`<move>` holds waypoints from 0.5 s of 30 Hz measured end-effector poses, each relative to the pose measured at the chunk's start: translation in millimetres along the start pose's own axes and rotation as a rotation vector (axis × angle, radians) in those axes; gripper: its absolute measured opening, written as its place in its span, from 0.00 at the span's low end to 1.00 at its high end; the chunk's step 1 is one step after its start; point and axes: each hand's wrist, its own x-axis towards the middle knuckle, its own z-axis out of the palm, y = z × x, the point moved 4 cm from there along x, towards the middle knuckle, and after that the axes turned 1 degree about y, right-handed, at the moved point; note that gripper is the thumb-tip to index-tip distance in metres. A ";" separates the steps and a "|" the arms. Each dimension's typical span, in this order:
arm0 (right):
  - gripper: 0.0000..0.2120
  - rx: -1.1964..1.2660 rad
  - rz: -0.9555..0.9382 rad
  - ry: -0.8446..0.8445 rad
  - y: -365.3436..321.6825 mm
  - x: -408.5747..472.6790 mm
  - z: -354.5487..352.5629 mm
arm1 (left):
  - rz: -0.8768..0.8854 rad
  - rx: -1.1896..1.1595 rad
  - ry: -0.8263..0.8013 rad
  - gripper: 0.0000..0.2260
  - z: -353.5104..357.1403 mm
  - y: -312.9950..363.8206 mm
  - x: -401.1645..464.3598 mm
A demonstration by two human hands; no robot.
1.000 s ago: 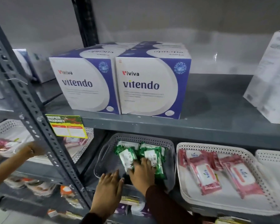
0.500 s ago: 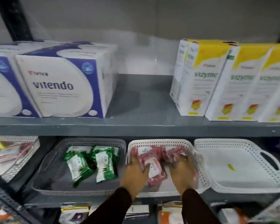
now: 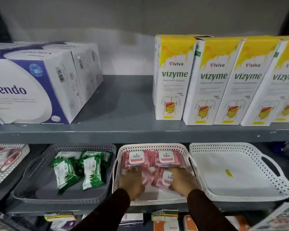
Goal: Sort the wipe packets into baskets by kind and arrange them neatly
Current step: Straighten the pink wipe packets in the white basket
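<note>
While pink "kara" packets [image 3: 136, 158] fill the white basket [image 3: 193, 165], left hand [image 3: 132, 184] and right hand [image 3: 182, 182] lie spread on them.

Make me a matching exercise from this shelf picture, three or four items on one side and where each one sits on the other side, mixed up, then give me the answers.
Items:
1. green wipe packets
2. pink wipe packets
3. yellow Vizyme boxes
4. small yellow sticker

Places:
A. upper shelf, right side
B. grey basket, lower shelf
C. right-hand white basket, which holds no packets
D. middle white basket, where the left hand and right hand are

Pairs: 1-B, 2-D, 3-A, 4-C
</note>
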 end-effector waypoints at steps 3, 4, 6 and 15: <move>0.38 0.026 -0.080 0.001 4.6 -2.6 6.3 | 0.209 -0.009 -0.113 0.29 1.9 -9.2 -6.1; 0.40 0.046 -0.112 0.003 4.6 -2.8 6.5 | 0.237 0.005 -0.124 0.33 -0.3 -9.3 -8.0; 0.39 0.096 -0.129 0.000 7.7 -1.0 8.2 | 0.287 -0.028 -0.081 0.36 -6.3 -6.1 -10.5; 0.19 0.154 -0.155 0.064 -9.7 14.6 18.7 | 0.208 -0.272 -0.063 0.28 -21.4 -21.2 -0.1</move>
